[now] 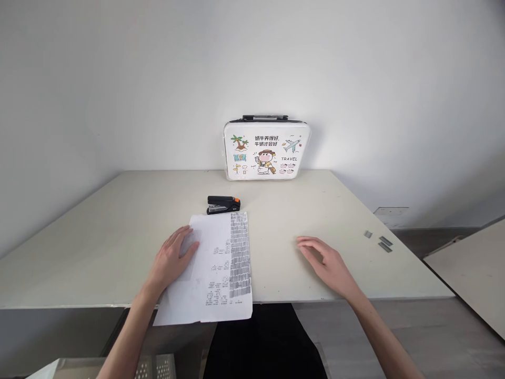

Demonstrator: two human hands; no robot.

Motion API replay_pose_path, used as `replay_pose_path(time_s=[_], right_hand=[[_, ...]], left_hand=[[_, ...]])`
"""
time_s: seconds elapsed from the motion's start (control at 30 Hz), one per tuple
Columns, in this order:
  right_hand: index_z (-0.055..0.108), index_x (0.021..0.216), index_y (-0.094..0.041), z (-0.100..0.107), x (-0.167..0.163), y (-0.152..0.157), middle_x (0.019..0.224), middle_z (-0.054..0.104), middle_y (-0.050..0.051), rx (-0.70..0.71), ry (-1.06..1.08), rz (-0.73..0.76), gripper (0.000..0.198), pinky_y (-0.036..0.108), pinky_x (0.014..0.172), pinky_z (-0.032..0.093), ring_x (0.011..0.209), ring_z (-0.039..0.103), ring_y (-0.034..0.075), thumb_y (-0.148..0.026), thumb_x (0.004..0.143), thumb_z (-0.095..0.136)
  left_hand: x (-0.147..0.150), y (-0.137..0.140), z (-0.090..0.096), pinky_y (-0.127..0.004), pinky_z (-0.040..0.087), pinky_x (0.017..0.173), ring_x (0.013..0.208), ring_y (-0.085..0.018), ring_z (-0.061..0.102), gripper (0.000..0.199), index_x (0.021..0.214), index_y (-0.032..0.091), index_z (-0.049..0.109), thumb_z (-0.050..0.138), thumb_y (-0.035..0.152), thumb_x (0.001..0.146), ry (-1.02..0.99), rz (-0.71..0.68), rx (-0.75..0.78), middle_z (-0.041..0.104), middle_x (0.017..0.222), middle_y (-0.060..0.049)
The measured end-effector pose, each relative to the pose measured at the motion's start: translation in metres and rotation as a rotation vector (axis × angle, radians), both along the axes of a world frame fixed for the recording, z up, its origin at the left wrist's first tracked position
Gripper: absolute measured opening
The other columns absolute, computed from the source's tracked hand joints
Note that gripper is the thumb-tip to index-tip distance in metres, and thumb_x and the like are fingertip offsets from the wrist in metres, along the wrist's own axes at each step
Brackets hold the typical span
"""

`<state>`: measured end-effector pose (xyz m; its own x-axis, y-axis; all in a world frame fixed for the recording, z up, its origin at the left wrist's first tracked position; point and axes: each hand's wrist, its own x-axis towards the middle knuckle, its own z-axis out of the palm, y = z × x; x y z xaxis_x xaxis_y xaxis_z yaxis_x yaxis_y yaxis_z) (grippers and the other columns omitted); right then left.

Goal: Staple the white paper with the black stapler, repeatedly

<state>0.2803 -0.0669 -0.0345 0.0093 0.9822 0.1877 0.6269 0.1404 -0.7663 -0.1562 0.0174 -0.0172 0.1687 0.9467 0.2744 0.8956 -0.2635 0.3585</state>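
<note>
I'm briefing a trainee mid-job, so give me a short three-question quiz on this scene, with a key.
1. Which hand is on the printed paper?
2. True or false: the stapler lies nearer the person than the printed paper does.
3. What stands at the far end of the table?

Key:
1. The left hand; the right hand is apart from the paper.
2. False: it lies by the paper's far edge.
3. A white case with a black handle.
</note>
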Motion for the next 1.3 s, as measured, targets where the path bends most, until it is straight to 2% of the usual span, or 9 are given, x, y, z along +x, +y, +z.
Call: replay_pose_path(time_s=[0.27,0.4,0.5,0.67,0.83,1.0,1.07,1.13,1.3], right_hand=[[0.072,0.111,-0.031,-0.004,0.0,0.001,0.142,0.067,0.005,0.004,0.001,0.0,0.036,0.029,0.054,0.049,0.121,0.066,0.029,-0.055,0.105,0.046],[0.071,0.111,-0.032,-0.003,0.0,0.001,0.143,0.066,0.004,-0.007,0.013,0.005,0.034,0.028,0.056,0.05,0.122,0.066,0.028,-0.054,0.105,0.046],[0.071,0.111,-0.032,-0.002,0.0,0.001,0.143,0.066,0.005,-0.012,0.022,0.011,0.034,0.029,0.055,0.05,0.123,0.065,0.028,-0.054,0.105,0.046],[0.071,0.113,-0.031,-0.001,-0.001,0.001,0.143,0.065,0.006,-0.018,0.041,0.03,0.036,0.029,0.055,0.051,0.123,0.065,0.029,-0.055,0.105,0.044],[0.071,0.114,-0.032,-0.001,-0.001,0.001,0.139,0.068,0.005,-0.016,0.061,0.024,0.035,0.032,0.065,0.057,0.126,0.064,0.028,-0.054,0.105,0.046],[0.07,0.117,-0.033,-0.001,-0.001,0.002,0.14,0.067,0.005,-0.033,0.081,0.028,0.035,0.033,0.068,0.06,0.126,0.064,0.028,-0.055,0.105,0.046],[0.07,0.116,-0.033,0.0,-0.001,0.002,0.14,0.067,0.006,-0.031,0.091,0.03,0.035,0.033,0.068,0.06,0.126,0.064,0.029,-0.056,0.105,0.046],[0.07,0.117,-0.033,0.0,-0.001,0.002,0.14,0.067,0.006,-0.03,0.096,0.031,0.035,0.033,0.067,0.059,0.126,0.064,0.029,-0.056,0.105,0.046],[0.07,0.118,-0.032,0.004,-0.002,0.001,0.139,0.068,0.006,-0.032,0.096,0.018,0.038,0.032,0.065,0.056,0.122,0.066,0.029,-0.057,0.105,0.045]], left_hand=[[0.001,-0.002,0.001,-0.052,0.046,0.116,0.141,-0.033,0.053,0.051,0.141,0.025,0.057,0.045,0.057,0.102,0.005,-0.01,0.018,0.057,0.154,-0.008],[0.0,0.007,0.002,-0.054,0.047,0.112,0.138,-0.035,0.054,0.051,0.139,0.023,0.057,0.045,0.056,0.101,0.02,0.013,0.015,0.061,0.147,-0.01],[0.009,0.025,0.009,-0.054,0.048,0.109,0.133,-0.036,0.056,0.048,0.135,0.023,0.058,0.043,0.054,0.102,0.034,0.005,0.082,0.065,0.141,-0.011],[0.045,0.069,0.031,-0.049,0.045,0.111,0.132,-0.033,0.055,0.043,0.136,0.022,0.057,0.045,0.047,0.103,0.057,-0.064,0.192,0.065,0.138,-0.011],[0.073,0.112,0.044,-0.051,0.042,0.112,0.136,-0.036,0.052,0.048,0.142,0.018,0.054,0.049,0.044,0.102,0.102,-0.058,0.123,0.062,0.143,-0.015],[0.084,0.139,0.049,-0.048,0.049,0.099,0.114,-0.035,0.066,0.029,0.117,0.023,0.07,0.062,0.039,0.094,0.15,-0.109,0.02,0.075,0.12,-0.009],[0.088,0.141,0.052,-0.046,0.049,0.096,0.105,-0.033,0.069,0.022,0.109,0.025,0.071,0.063,0.037,0.093,0.156,-0.134,0.018,0.078,0.112,-0.007],[0.093,0.137,0.057,-0.046,0.048,0.097,0.104,-0.031,0.069,0.019,0.109,0.026,0.071,0.061,0.034,0.094,0.146,-0.152,0.055,0.077,0.112,-0.006],[0.122,0.1,0.075,-0.041,0.049,0.095,0.104,-0.028,0.068,0.022,0.118,0.024,0.067,0.06,0.034,0.099,0.086,-0.221,0.187,0.074,0.117,-0.007]])
